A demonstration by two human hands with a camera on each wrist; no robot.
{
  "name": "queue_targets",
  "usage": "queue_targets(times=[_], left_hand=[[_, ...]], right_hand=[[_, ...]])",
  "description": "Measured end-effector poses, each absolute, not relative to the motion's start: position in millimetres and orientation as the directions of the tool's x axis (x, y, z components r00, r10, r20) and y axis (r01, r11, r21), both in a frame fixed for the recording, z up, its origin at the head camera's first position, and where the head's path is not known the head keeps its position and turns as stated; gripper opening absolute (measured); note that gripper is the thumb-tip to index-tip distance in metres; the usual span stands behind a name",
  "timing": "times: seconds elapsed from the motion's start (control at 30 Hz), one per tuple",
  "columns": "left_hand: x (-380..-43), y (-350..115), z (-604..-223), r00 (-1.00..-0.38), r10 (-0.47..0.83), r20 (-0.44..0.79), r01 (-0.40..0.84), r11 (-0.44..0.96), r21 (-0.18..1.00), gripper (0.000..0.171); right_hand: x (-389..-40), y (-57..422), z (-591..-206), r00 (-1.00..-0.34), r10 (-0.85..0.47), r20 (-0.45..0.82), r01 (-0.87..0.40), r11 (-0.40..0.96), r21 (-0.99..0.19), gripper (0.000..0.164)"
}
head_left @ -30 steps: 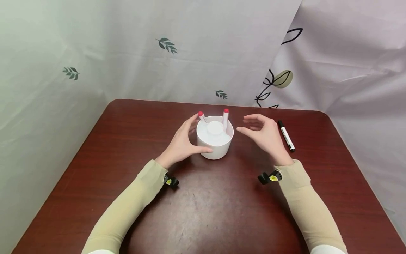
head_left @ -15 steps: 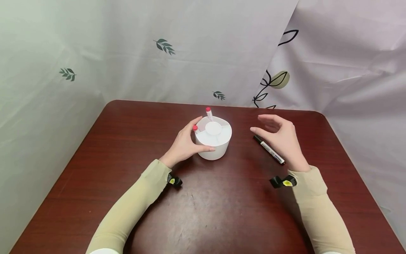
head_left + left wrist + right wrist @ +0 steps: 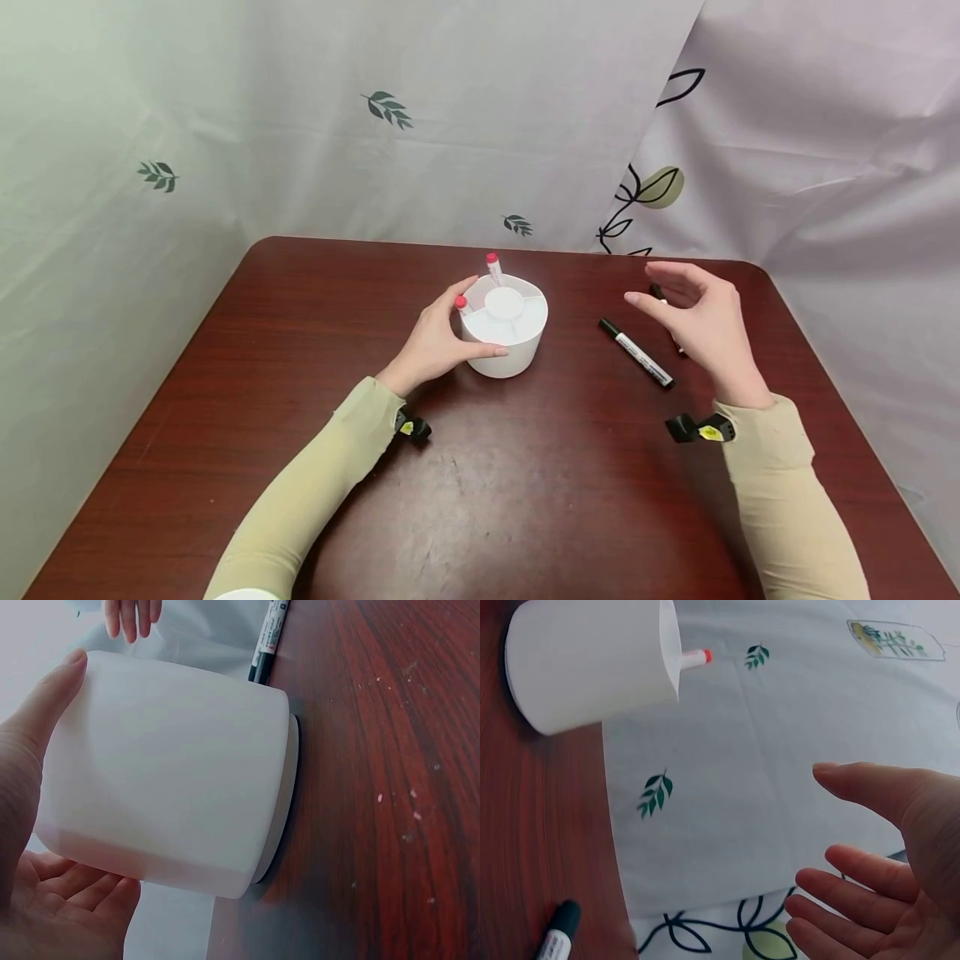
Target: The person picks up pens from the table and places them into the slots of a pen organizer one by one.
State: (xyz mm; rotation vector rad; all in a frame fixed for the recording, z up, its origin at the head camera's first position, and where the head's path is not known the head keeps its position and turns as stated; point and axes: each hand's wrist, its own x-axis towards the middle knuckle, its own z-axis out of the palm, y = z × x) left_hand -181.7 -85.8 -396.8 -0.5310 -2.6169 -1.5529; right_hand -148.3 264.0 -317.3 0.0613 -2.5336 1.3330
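A white round desk organizer (image 3: pixel 521 360) with inner compartments stands on the table. Two red-capped markers, one at the back (image 3: pixel 495 271) and one at the left (image 3: pixel 463 306), poke up from it. My left hand (image 3: pixel 431 342) holds the organizer's left side, thumb across its front and fingers reaching behind. In the left wrist view that thumb lies along the white wall (image 3: pixel 172 765) up to the rim. My right hand (image 3: pixel 701 325) hovers at the right, thumb and fingers spread apart with nothing between them. Beside it lies a black-capped marker (image 3: pixel 637 354); the hand partly hides another marker (image 3: pixel 657 292).
The dark red wooden table (image 3: pixel 480 500) has its far edge close behind the organizer. A pale curtain (image 3: pixel 300 125) with leaf prints hangs at the back and sides. Both wrists carry small black cameras.
The organizer has turned, carrying its red-capped markers round towards the left. My right hand has moved away from it to the right, uncovering the nearer black-capped marker. The left hand stays at the organizer.
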Motion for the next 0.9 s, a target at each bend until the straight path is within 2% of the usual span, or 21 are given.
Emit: queue_targets(times=[0.47, 0.9], left_hand=[[-182.4, -86.1, -396.4, -0.941, 0.263, 0.213, 0.314, 0.441, 0.841, 0.11], [-180.7, -86.2, -395.7, -0.943, 0.264, 0.205, 0.307, 0.443, 0.842, 0.109]], right_hand=[[-145.6, 290.4, -324.3, -0.976, 0.107, 0.188, -0.081, 0.624, -0.777, 0.055], [-143.4, 311.5, -356.9, -0.994, 0.059, 0.093, -0.022, 0.724, -0.69, 0.065]])
